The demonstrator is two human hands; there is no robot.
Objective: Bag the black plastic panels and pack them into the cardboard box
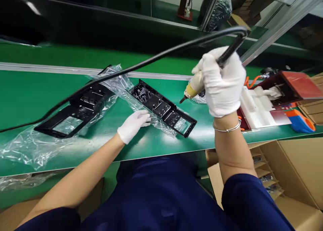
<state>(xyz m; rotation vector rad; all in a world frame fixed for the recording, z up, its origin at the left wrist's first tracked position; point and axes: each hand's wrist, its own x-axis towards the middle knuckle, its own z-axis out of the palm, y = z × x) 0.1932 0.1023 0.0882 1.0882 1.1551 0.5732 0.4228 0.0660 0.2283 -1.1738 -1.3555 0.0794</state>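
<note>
My right hand [224, 81], in a white glove, grips an electric screwdriver [195, 85] with a yellow band, its bit pointing down and left. A black cable [161, 54] runs from its top to the left. Below the bit, a black plastic housing [161, 106] lies on clear plastic film [136, 101], with posts and a rectangular opening showing. Beside its near edge rests my gloved left hand [136, 123], fingers stretched towards the film and holding nothing visible. Whether the fingertips touch the housing is hard to see. To the left lies a second black housing [83, 106], partly in film.
A red and white fixture [259, 106] stands at the right of the green bench [161, 147], near an orange and blue holder [300, 121]. Below the right edge sits an open cardboard box [295, 170] with dividers. A metal rail [83, 70] runs behind the housings.
</note>
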